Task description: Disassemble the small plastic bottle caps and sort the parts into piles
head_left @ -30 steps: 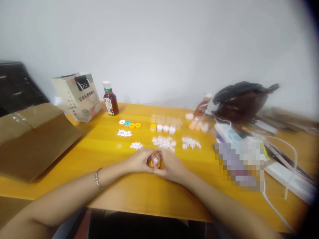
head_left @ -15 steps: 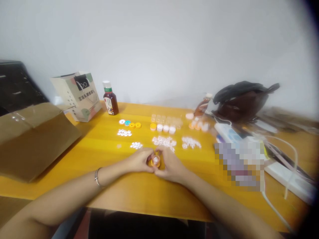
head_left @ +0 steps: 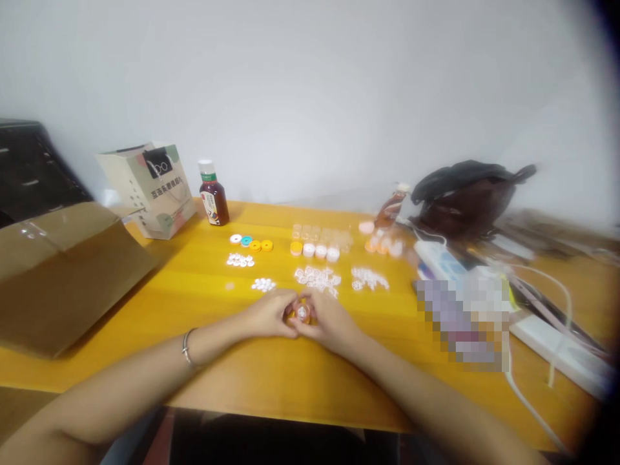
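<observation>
My left hand (head_left: 272,314) and my right hand (head_left: 333,321) meet at the near middle of the table, fingers curled around a small clear round container (head_left: 303,314). A white flower-like piece shows in its top. The fingers partly hide its sides. Just beyond my hands lie a pile of clear-white small parts (head_left: 317,278), a group of white pieces (head_left: 263,285) and another pile of clear-white parts (head_left: 370,279). Farther back are a row of white and orange round caps (head_left: 309,250) and several clear cups (head_left: 320,233).
White, teal and yellow discs (head_left: 254,245) lie at the back left, near white pieces (head_left: 241,259). A bottle (head_left: 214,199), paper bag (head_left: 167,181) and cardboard box (head_left: 72,271) stand left. On the right are a dark bag (head_left: 465,206), cables and a power strip (head_left: 557,352).
My right hand's fingers have closed in slightly around the small clear container, which stays in nearly the same place. The camera view has shifted a little.
</observation>
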### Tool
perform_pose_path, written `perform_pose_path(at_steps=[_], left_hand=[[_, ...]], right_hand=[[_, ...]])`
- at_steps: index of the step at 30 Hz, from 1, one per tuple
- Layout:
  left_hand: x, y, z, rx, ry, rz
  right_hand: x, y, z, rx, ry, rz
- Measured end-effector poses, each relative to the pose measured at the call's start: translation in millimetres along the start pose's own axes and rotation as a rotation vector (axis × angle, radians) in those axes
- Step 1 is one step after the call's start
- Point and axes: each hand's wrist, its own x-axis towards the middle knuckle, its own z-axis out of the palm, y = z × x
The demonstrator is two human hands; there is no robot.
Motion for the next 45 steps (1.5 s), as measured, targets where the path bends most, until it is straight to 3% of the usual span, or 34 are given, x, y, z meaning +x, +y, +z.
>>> perform_pose_path(at_steps=[4, 9, 14, 19, 23, 27, 32, 39, 42, 45], left_hand=[[0.2, 0.0, 0.4, -0.034, -0.008, 0.007], [-0.6, 1.0, -0.4, -0.003, -0.009, -0.037], [-0.4, -0.2, 0.1, -0.022, -0.012, -0.009], [-0.4, -0.5, 0.1, -0.016, -0.007, -0.031], [-1.0, 1.3, -0.5, -0.037, -0.006, 0.0], [-1.3, 2.5, -0.7, -0.019, 0.004, -0.035], [-0.4, 2.9, -1.6, -0.049, -0.018, -0.001], [-0.7, 1.8, -0.3, 0.015, 0.008, -0.016], [-1.4, 2.9, -0.2, -0.007, 0.016, -0.02], [-1.6, 3.4, -0.8, -0.003, 0.023, -0.041]], right_hand=[[0.5, 0.0, 0.4, 0.014, -0.004, -0.048], [-0.2, 1.2, 2.2, -0.014, -0.003, 0.012], [-0.4, 1.1, 1.5, 0.016, -0.016, -0.065], [0.1, 1.9, 2.1, -0.016, -0.023, 0.029], [0.4, 0.0, 0.6, 0.026, -0.047, -0.028], [0.5, -1.9, -0.9, 0.034, -0.028, 0.029], [0.7, -1.9, -3.2, 0.097, -0.064, -0.072], [2.4, -3.3, -5.8, 0.086, -0.131, -0.005], [2.0, -2.2, -13.5, 0.116, -0.064, -0.031], [7.2, 10.7, -27.9, 0.145, 0.142, 0.024]])
